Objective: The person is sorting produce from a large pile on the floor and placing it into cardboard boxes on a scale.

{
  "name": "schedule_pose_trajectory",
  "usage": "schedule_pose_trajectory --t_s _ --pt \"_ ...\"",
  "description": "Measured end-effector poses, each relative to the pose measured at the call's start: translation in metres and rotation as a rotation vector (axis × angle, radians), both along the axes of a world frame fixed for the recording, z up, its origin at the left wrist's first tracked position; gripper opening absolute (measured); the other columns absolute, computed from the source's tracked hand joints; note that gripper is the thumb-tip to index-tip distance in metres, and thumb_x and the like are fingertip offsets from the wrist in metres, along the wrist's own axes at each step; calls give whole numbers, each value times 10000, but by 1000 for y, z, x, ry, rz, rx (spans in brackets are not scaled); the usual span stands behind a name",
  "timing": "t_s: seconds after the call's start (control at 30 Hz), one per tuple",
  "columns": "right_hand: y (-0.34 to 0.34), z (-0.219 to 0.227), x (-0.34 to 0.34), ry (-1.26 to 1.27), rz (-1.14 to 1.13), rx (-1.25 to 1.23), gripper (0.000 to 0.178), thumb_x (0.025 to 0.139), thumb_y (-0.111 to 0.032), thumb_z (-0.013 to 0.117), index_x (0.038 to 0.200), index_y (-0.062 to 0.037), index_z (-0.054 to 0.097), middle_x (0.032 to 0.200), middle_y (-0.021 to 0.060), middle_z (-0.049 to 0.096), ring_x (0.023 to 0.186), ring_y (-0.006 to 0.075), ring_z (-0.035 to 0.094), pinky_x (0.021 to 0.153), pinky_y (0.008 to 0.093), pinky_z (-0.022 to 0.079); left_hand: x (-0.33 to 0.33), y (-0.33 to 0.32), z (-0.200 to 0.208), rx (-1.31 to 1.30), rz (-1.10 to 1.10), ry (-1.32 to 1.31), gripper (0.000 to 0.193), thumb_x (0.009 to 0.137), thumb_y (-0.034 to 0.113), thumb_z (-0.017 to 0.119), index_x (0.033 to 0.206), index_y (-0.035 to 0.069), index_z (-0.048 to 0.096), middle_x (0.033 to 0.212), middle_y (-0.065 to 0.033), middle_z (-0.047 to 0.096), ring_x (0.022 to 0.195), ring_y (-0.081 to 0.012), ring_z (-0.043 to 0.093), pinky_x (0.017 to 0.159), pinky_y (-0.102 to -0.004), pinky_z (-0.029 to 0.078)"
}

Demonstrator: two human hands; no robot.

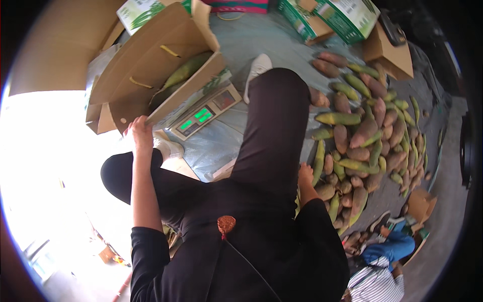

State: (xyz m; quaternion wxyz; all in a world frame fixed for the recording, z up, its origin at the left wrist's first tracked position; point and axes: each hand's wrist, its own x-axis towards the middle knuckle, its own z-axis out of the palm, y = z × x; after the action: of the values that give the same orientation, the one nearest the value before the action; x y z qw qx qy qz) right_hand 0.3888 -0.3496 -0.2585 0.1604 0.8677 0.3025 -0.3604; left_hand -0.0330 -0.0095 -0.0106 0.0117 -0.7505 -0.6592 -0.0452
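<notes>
The person's left hand [139, 127] gripped the near edge of an open cardboard box [151, 70], its fingers curled over the flap. The box sat tilted on a flat weighing scale [204, 113] with a green lit display, at far left. Inside the box lay a few long green-husked shoots [182, 74], partly hidden by the flaps and by shadow, so their number could not be told.

The right hand [305, 176] reached down to the right, at the near edge of a large pile of brown and green shoots [367, 131] spread on the floor. Seen from behind, its fingers were hidden, so it could not be told whether they were clenched or loose, or whether they held a shoot.

The person's dark trouser leg [271, 136] crossed the middle, covering part of the scale's plastic sheet. More green-printed cartons [332, 17] stood at the far edge, cut off. At lower right, another person in a striped top [377, 282] was partly cut off. The left side was washed out by glare.
</notes>
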Motion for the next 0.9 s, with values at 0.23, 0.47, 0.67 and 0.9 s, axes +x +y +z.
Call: schedule_pose_trajectory --t_s 0.23,0.47,0.67,0.9 --pt "-9 -13 5 156 -160 150 408 753 -202 669 1111 -110 496 1102 120 572 1050 346 537 853 443 463 0 -8 18 -30 45 7 158 711 118 656 867 103 635 850 -47 621 890 -252 576 830 -396 390" --pt "-9 41 23 43 -72 484 534 596 -75 745 1086 -70 534 1090 111 595 971 340 587 823 404 477 5 -10 21 -11 65 -36 134 714 87 639 842 122 654 821 -38 619 862 -251 575 833 -400 385" --pt "31 98 68 129 -408 975 611 640 89 693 1192 -24 457 1124 105 513 1038 226 519 892 346 432 6 -8 15 14 35 -75 140 727 67 594 826 138 662 808 -28 619 849 -241 578 838 -396 386" --pt "175 276 59 148 -246 1460 564 738 65 668 1240 21 414 1193 108 490 1089 201 492 947 318 392 5 -11 16 47 28 -64 117 735 67 556 764 137 644 758 -24 598 805 -229 577 824 -389 386"
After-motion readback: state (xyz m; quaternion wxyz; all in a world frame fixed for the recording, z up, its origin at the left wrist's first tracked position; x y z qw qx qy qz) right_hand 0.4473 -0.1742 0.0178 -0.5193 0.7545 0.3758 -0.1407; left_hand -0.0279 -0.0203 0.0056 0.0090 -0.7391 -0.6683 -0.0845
